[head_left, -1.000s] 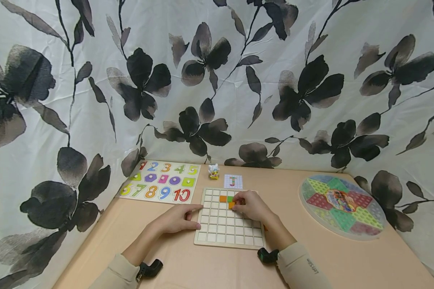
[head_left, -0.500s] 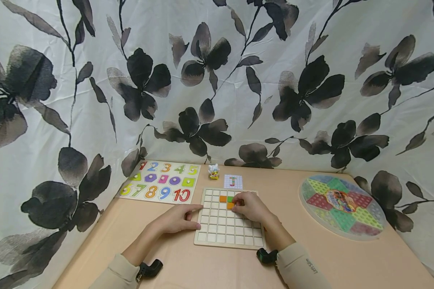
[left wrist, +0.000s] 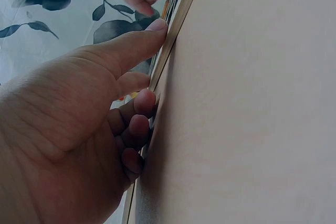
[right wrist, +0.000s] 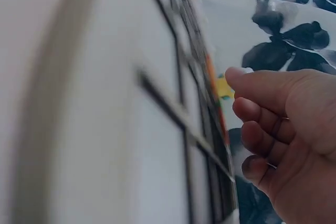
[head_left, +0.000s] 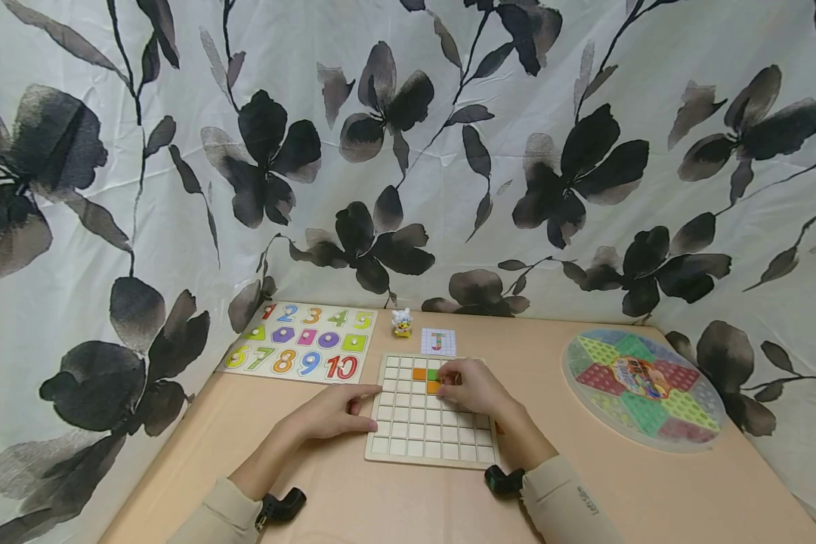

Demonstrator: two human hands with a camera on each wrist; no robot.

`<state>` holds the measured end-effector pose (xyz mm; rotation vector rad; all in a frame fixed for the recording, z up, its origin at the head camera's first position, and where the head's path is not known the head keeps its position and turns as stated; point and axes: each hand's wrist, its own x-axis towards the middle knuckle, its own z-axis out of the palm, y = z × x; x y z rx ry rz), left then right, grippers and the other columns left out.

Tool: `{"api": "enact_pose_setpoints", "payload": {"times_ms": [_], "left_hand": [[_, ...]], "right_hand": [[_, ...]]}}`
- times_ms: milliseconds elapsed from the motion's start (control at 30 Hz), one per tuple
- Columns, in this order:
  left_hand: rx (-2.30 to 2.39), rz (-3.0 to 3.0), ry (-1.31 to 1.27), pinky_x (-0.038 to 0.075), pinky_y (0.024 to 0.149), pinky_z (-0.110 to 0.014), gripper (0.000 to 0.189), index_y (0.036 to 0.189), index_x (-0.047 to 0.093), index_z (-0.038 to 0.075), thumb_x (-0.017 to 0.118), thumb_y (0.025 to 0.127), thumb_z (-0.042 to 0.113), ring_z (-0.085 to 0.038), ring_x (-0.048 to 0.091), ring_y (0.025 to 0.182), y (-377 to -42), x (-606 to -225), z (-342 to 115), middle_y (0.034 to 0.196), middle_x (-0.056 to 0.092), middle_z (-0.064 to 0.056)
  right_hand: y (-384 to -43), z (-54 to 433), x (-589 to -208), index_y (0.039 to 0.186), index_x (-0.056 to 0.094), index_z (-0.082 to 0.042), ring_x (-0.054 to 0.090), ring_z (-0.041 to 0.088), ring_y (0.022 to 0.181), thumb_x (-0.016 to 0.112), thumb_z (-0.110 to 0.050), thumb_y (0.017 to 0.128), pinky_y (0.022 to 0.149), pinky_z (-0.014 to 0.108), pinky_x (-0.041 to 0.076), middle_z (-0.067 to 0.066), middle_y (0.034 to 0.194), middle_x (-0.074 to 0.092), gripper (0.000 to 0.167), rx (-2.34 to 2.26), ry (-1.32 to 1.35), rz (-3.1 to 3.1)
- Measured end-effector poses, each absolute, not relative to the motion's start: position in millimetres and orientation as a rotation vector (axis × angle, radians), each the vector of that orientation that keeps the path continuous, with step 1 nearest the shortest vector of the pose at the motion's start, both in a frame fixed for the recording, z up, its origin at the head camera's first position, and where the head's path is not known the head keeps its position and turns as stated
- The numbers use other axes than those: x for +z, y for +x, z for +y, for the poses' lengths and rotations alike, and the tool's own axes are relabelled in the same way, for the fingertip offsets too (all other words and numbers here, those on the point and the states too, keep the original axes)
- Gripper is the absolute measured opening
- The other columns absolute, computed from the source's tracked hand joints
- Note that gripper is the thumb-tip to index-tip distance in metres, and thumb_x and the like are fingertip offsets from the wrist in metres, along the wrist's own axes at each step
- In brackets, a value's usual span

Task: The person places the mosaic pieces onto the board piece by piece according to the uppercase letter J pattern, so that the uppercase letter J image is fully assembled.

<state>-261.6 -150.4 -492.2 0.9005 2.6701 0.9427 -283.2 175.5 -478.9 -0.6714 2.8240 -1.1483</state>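
On the wooden table (head_left: 360,499), the pale grid board (head_left: 418,428) lies flat in front of the person, and the clock is centred on it in the head view. Toward 12 o'clock in its grid sit an orange tile (head_left: 418,374), a green tile (head_left: 432,375) just beside it and a second orange tile (head_left: 432,387) just below the green one. At 9 o'clock the left hand (head_left: 333,413) touches the board's edge, thumb and index finger spread (the other fingers curl loosely). Near 1 o'clock the right hand (head_left: 474,387) has its fingers bent at the tiles; whether they pinch anything, I cannot tell. Beyond the board are a letter card (head_left: 438,342) at 12 o'clock, a small figurine (head_left: 402,323) at 11 and a number puzzle (head_left: 299,340) at 10. The round game board (head_left: 642,389) lies at 3 o'clock.
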Motion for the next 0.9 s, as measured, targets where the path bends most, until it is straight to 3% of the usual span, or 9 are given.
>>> {"api": "enact_pose_setpoints", "payload": {"times_ms": [433,667,900], "left_hand": [[0.94,2.674,0.9,0.037,0.064,-0.024,0.071,0.149,0.058,0.014,0.082,0.089,0.043,-0.004,0.044,0.067,-261,-490,-150,0.074,0.048,0.009],[0.94,2.676,0.904,0.036,0.063,-0.024,0.07,0.148,0.059,0.014,0.082,0.089,0.042,-0.004,0.044,0.067,-260,-490,-150,0.073,0.048,0.009],[0.93,2.683,0.904,0.037,0.064,-0.025,0.07,0.149,0.058,0.014,0.082,0.089,0.043,-0.004,0.044,0.068,-260,-490,-150,0.074,0.048,0.009]], "right_hand": [[-279,195,-459,0.117,0.075,-0.003,0.056,0.018,0.082,0.077,-0.011,0.093,0.068,0.027,0.047,-0.002,0.09,0.066,0.026,-1.261,-0.669,2.823],[-272,203,-449,0.114,0.076,-0.014,0.057,0.021,0.088,0.078,-0.014,0.093,0.074,0.03,0.049,-0.002,0.093,0.067,0.021,-1.276,-0.588,2.828],[-272,216,-445,0.116,0.076,-0.012,0.057,0.02,0.089,0.077,-0.017,0.094,0.077,0.031,0.049,-0.003,0.096,0.068,0.022,-1.209,-0.577,2.866]]}}
